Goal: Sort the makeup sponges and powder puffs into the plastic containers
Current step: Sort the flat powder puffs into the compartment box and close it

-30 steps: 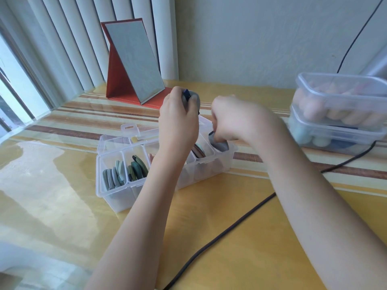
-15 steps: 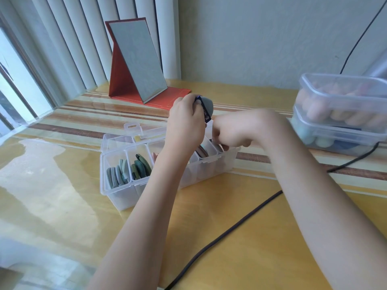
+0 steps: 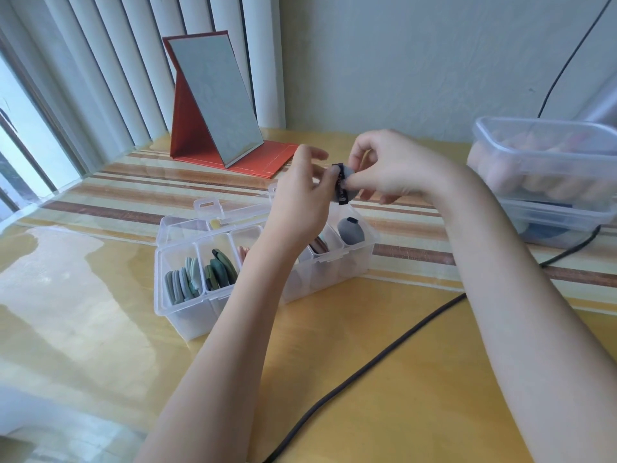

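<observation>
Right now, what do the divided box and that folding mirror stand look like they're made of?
The divided box looks like clear, glossy, hard plastic: the puffs show through its walls. The mirror stand seems red leatherette or covered card, matte, with stitching along the base; the exact material stays uncertain.

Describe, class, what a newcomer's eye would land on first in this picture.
First, the two hands, left hand and right hand, meeting mid-frame and pinching a grey powder puff with a dark ribbon, above the divided clear organizer holding green and grey puffs. Next, the red folding mirror standing behind to the left, and the stacked clear tubs at the right edge.
</observation>
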A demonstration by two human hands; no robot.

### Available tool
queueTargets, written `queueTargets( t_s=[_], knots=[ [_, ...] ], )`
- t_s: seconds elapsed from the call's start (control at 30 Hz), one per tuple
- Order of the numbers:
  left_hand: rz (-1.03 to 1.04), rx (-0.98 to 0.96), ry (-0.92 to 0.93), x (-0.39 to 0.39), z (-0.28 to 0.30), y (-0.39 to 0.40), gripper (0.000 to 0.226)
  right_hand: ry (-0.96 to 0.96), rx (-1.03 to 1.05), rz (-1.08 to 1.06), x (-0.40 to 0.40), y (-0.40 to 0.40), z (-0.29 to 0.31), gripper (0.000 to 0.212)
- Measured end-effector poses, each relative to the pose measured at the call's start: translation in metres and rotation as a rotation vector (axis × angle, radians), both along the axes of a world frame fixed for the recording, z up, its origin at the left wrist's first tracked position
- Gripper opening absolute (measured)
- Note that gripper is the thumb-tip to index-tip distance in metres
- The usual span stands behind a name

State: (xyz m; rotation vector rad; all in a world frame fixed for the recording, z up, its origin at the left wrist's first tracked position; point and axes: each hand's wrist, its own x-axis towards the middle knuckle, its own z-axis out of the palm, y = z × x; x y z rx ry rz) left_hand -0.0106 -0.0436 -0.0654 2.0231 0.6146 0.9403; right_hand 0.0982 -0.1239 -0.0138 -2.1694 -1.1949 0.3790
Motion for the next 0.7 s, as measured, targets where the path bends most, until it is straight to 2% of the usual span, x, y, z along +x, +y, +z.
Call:
queueTargets(
  t_s=[0.17, 0.33, 0.53, 0.7],
  knots=[
    [-0.019, 0.045, 0.161, 0.0002, -0.0029, -0.0029, 0.02, -0.068, 0.102, -0.129, 0.0036, -0.0044, 0.007, 0.012],
    [-0.14, 0.315, 0.394, -0.0018, -0.0071, -0.0075, 0.018, -0.009, -0.045, -0.062, -0.002, -0.0047, 0.0071, 0.014],
    [-0.121, 0.294, 0.466, 0.0001, -0.0056, -0.0056, 0.037, -0.007, -0.17, -0.039, -0.0041, -0.0076, 0.0096, 0.013],
    [-0.112, 0.447, 0.597, 0.001, -0.008, -0.0058, 0.05, 0.043, -0.247, -0.003, -0.0052, -0.0106, 0.0105, 0.011]
  ],
)
